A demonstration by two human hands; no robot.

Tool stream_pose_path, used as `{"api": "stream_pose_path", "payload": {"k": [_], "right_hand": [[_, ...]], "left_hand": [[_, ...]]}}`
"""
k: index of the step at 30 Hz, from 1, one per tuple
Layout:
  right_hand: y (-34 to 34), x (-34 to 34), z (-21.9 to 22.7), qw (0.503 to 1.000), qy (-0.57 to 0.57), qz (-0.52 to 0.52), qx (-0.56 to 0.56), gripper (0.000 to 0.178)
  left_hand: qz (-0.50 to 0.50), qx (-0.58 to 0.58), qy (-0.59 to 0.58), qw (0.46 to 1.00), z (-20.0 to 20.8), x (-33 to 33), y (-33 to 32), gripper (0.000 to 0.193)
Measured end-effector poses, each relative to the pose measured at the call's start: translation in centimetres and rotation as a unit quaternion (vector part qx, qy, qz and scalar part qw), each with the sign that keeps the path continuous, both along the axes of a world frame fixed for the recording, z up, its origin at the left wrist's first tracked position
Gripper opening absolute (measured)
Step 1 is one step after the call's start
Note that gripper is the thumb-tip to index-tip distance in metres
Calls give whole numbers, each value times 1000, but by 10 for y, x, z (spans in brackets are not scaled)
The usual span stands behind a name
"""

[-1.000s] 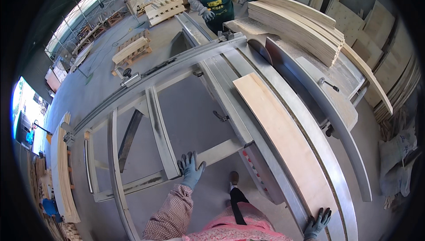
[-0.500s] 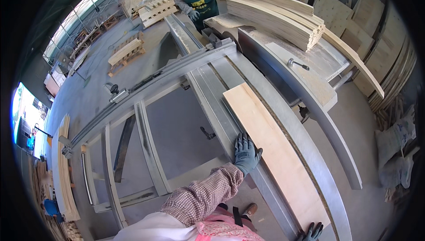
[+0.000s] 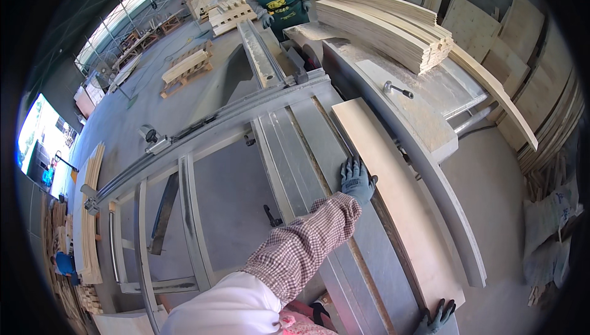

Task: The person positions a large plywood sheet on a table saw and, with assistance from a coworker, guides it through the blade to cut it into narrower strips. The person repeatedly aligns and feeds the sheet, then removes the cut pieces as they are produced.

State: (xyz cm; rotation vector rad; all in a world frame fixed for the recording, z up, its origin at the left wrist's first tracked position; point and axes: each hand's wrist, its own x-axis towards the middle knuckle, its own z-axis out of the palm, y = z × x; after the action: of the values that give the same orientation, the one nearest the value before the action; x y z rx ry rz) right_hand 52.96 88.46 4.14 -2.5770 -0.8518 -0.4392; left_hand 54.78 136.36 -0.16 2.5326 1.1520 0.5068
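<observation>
A long pale wooden board [image 3: 393, 193] lies lengthwise on the grey metal saw table [image 3: 307, 150], close to the long metal fence [image 3: 424, 144]. My left hand [image 3: 358, 180], in a grey-blue glove, rests against the board's left edge with its fingers stretched out. Down at the near end, my right hand [image 3: 436, 318], gloved too, touches the board's corner with its fingers apart; its wrist is out of the picture. Neither hand is wrapped round the board.
Beyond the fence, a stack of wooden strips [image 3: 384, 31] sits on the side table by a metal-handled lever [image 3: 398, 89]. A person [image 3: 279, 3] in a green apron stands at the far end. An open metal frame [image 3: 184, 224] extends left; sheets [image 3: 522, 46] lean at right.
The board has shifted right across the table, toward the fence, and a table slot now shows left of it. Both hands have moved along with it. The view has shifted slightly.
</observation>
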Motion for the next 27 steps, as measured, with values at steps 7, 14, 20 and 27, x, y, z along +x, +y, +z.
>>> {"api": "stream_pose_path", "payload": {"k": [7, 14, 20, 27], "right_hand": [[-34, -55, 51, 999, 38, -17, -9, 51], [-37, -95, 76, 997, 60, -39, -32, 51], [-27, -109, 59, 996, 52, -56, -49, 49], [-24, -120, 79, 998, 41, -34, -21, 50]], "left_hand": [[33, 15, -37, 999, 37, -35, -45, 71], [55, 12, -21, 998, 63, -65, -59, 68], [74, 25, -32, 996, 50, -69, -51, 63], [88, 54, -52, 993, 54, -78, -49, 61]]}}
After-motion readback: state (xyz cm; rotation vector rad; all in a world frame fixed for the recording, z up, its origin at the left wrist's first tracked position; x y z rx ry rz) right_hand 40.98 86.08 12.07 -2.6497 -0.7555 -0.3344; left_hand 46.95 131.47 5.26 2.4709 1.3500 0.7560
